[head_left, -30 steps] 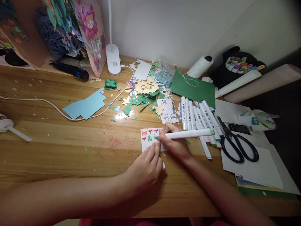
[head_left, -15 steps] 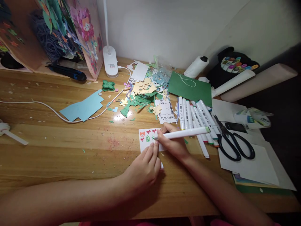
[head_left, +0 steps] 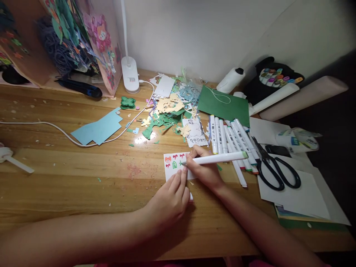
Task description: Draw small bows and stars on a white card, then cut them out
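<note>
My right hand grips a white marker with a green end, its tip touching a small white paper card. On the card are an orange cat face, several dark red bows, a green tag shape and a green star-like mark beneath the tip. My left hand presses the card's lower part with its extended fingertips, while its other fingers curl under. Out from beneath these curled fingers pokes the white end of what looks like a marker cap; the rest of it is hidden.
Several white markers lie right of a drawn-on paper. Black-handled scissors rest on white sheets. Paper scraps, a green card and a lamp base are behind. Blue paper lies left under a white cable.
The green star-like mark under the marker tip looks slightly fuller. Both hands stay in nearly the same place; the view has shifted very slightly.
</note>
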### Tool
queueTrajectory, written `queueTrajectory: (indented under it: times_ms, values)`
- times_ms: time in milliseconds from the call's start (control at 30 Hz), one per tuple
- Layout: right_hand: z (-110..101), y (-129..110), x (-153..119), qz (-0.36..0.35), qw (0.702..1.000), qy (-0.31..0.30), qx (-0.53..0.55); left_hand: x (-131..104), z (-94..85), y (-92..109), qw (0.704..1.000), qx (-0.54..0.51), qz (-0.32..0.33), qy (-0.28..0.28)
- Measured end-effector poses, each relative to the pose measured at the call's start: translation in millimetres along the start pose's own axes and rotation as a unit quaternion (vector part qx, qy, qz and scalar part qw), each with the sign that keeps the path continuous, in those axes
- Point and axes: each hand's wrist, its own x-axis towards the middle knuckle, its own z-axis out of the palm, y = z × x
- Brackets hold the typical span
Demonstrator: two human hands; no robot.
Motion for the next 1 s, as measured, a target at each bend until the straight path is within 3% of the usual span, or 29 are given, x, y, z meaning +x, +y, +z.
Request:
queueTrajectory:
  times_ms: [1000]
  values:
    - [-2.4, -0.1, 1.4, 0.004, 1.0, -0.013, 0.0, 0.0, -0.5, -0.1, 1.0, 0.0, 0.001, 0.003]
